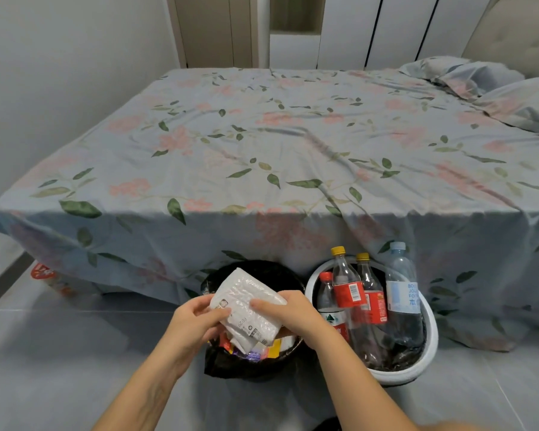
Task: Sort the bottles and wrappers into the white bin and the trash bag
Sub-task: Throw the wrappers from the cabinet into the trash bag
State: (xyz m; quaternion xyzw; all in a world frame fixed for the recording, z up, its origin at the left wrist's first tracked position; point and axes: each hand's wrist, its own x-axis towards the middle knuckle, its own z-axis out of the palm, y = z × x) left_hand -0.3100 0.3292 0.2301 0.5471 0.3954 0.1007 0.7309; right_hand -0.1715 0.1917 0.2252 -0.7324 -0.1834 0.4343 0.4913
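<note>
A white crinkled wrapper (246, 306) is held over the black trash bag (255, 365). My left hand (196, 321) pinches its left edge and my right hand (293, 312) grips its right side. Colourful wrappers (255, 353) lie inside the bag beneath it. To the right stands the white bin (430, 346) with several bottles upright in it: a red-capped one (327, 300), two yellow-capped ones with red labels (346, 284) (371, 290), and a tall clear one with a pale blue label (402, 284).
The bed with a floral sheet (277, 157) stands right behind the bag and bin, pillows (486, 79) at its far right. A red and white package (47, 275) lies on the grey floor under the bed's left corner. Wall on the left.
</note>
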